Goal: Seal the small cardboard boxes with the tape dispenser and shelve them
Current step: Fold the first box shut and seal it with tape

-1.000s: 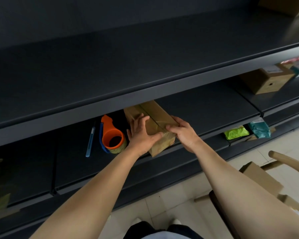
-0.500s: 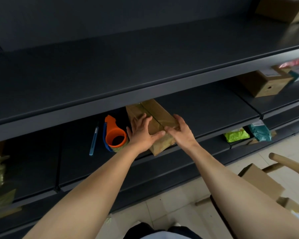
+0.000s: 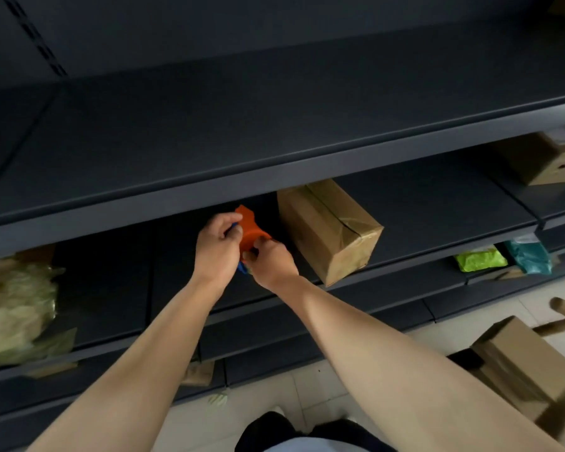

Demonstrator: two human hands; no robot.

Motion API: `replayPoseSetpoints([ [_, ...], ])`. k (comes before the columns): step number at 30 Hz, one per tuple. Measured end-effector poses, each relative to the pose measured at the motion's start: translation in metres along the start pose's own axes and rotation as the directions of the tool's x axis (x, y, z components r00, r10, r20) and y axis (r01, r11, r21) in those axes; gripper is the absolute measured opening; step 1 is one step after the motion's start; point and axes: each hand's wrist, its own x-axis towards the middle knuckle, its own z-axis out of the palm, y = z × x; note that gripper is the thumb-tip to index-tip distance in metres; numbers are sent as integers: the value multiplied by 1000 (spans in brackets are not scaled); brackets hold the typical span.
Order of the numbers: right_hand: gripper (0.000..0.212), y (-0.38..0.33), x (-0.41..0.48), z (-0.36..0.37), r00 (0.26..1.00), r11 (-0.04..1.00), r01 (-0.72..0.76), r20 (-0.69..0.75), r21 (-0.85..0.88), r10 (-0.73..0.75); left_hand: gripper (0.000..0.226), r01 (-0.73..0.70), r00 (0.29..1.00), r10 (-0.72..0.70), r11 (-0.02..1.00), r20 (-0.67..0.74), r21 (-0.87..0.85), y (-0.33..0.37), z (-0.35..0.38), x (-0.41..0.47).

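The left hand [image 3: 217,246] curls its fingers round the left side of the orange tape dispenser [image 3: 251,227], with a bit of blue showing between the fingers. The right hand [image 3: 272,263] meets it from the right, and its fingertips pinch the dispenser's near lower edge, so both hands hold the same tool. The dispenser sits on the middle shelf [image 3: 437,203], partly tucked under the lip of the upper shelf [image 3: 274,125].

Just to the right of the hands, apart from them, a brown cardboard box [image 3: 330,223] lies on that same shelf. It is turned at an angle, and its near corner juts past the shelf's front edge. Its top seam and end look glossy with tape.

Farther right on the next shelf section stands a second box [image 3: 550,163]. Below it lie a green packet [image 3: 480,258] and a teal packet [image 3: 529,257]. A crumpled pale plastic bag [image 3: 17,308] fills the lower shelf at far left. More flat boxes [image 3: 519,357] are stacked at near right, above the tiled floor [image 3: 307,389].
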Motion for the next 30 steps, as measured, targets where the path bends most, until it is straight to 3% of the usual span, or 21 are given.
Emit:
replayPoseSetpoints([
  [4, 49, -18, 22, 22, 996, 918, -25, 64, -395, 54, 26, 21, 999, -22, 1000, 49, 20, -6, -15, -19],
  [10, 50, -24, 33, 31, 965, 862, -86, 173, -500, 196, 25, 18, 997, -22, 998, 75, 54, -13, -35, -23],
  [13, 41, -22, 22, 29, 986, 919, -118, 67, -377, 154, 24, 31, 997, -34, 998, 66, 47, -14, -38, -15],
  [16, 24, -15, 5, 12, 997, 996, -75, 15, -48, 76, 22, 38, 998, -39, 999, -40, -27, -18, -39, -6],
  [20, 16, 5, -23, -27, 991, 959, -129, 63, 252, 116, 29, 82, 965, -99, 993, -244, -80, -19, -34, 10],
  [22, 12, 14, -42, -49, 990, 939, -134, 90, 318, 111, 31, 145, 952, -168, 984, -254, -107, -11, -28, 16],
  [25, 10, 28, -63, -73, 988, 908, -152, 99, 390, 122, 23, 299, 951, -308, 928, -9, -224, -1, -16, 21],
  [27, 12, 37, -71, -85, 986, 888, -164, 105, 429, 131, 23, 432, 900, -382, 849, 211, -304, 8, -12, 19],
  [30, 8, 50, -84, -100, 983, 851, -179, 116, 493, 140, 15, 506, 841, -367, 794, 397, -338, 19, -3, 16],
])
